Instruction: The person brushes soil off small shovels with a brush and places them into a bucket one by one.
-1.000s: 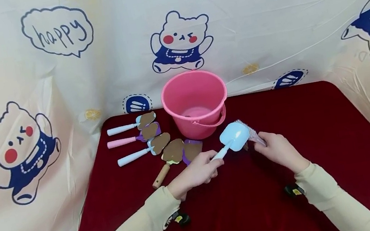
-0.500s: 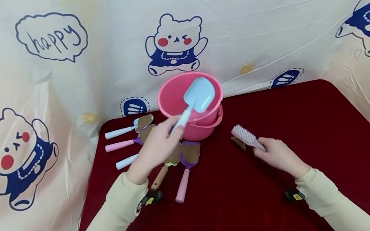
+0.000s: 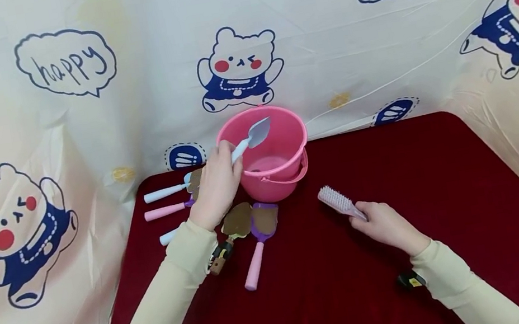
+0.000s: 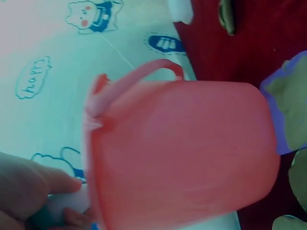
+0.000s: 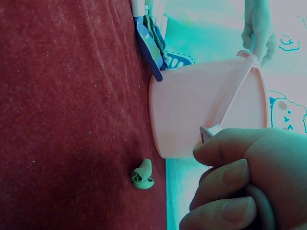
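Observation:
My left hand [image 3: 216,186] grips the pale handle of a light-blue toy shovel [image 3: 260,131]. Its blade is tilted over the mouth of a pink bucket [image 3: 275,187], and the inside of the bucket shows only in part. In the left wrist view, fingers [image 4: 45,187] curl round the shovel handle by the bucket's rim. My right hand [image 3: 388,225] holds a pale pink brush [image 3: 336,201] by its handle, bristles facing up, right of the bucket. A small rolled brown piece [image 5: 143,175] lies on the cloth in the right wrist view; the brush hides it from the head view.
Left of the bucket lie several toy shovels with brown patches on their blades, among them a purple one [image 3: 265,220] with a pink handle and one with a brown-covered blade [image 3: 237,221]. Dark red cloth [image 3: 341,290] covers the table; a printed curtain [image 3: 320,33] hangs behind.
My left hand has carried the light-blue shovel from beside the brush up and left to the bucket, turning its blade edge-on. The right hand with the brush stays nearly in place.

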The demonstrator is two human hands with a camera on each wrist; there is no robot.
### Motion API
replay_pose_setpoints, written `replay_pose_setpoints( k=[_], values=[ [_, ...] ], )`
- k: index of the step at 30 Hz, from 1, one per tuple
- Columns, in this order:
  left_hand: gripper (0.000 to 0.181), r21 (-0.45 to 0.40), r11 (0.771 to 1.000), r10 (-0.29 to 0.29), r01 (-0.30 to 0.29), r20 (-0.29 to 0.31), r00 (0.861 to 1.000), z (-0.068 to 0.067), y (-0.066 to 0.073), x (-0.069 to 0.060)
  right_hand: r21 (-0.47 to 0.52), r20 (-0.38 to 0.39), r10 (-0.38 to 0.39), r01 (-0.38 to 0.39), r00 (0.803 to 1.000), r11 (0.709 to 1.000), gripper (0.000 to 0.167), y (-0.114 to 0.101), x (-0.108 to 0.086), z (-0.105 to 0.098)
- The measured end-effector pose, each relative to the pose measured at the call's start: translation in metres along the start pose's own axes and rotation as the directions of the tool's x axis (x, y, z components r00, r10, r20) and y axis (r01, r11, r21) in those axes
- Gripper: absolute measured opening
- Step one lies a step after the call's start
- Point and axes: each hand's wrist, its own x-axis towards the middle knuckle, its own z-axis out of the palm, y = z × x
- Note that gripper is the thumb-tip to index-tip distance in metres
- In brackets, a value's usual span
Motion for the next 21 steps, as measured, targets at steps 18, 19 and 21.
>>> replay_pose_setpoints(
  k=[18, 19, 21],
  values=[
    [0.029, -0.045, 0.999, 0.003, -0.005, -0.037, 0.999, 0.006, -0.010, 0.014, 0.026, 0.015, 0.007, -0.007, 1.000, 1.000, 0.012, 0.000, -0.002, 0.007],
    [0.030, -0.050, 0.999, 0.000, -0.003, -0.048, 0.999, 0.004, -0.011, 0.013, 0.026, 0.016, 0.008, -0.008, 1.000, 1.000, 0.012, 0.000, -0.002, 0.007],
    [0.031, -0.069, 0.998, -0.006, 0.001, -0.073, 0.997, 0.002, -0.014, 0.010, 0.023, 0.018, 0.009, -0.010, 1.000, 1.000, 0.012, 0.001, -0.003, 0.007]
  ],
)
